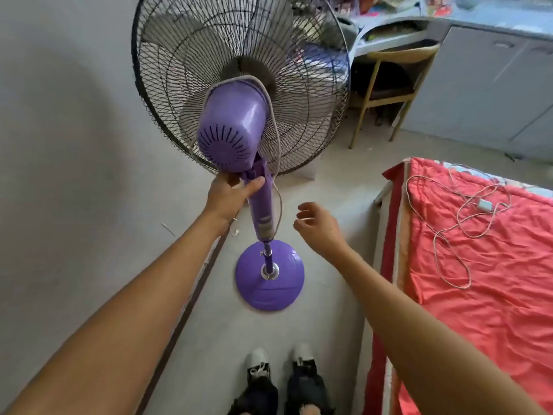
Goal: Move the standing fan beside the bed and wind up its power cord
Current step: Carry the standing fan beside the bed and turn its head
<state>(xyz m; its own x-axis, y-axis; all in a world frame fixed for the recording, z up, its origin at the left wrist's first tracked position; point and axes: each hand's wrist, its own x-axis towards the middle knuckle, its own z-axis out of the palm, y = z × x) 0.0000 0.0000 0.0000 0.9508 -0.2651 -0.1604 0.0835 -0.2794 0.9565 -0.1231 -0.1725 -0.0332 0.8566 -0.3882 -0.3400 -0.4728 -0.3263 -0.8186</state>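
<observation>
A person's left hand (230, 191) grips the neck of a purple plastic standing fan (239, 121) just below its motor housing, while the right hand (317, 224) hovers beside the pole, fingers loosely curled and holding nothing. The fan stands on its round purple base (269, 290) on the pale floor, between a grey wall and a bed with a coral-red cover (478, 265). A pale power cord (276, 145) is looped over the motor housing.

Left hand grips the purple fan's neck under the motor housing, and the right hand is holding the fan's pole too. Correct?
Not quite. The left hand does grip the fan at its neck, but the right hand holds nothing: in the head view it hovers open beside the pole, apart from it.
</observation>
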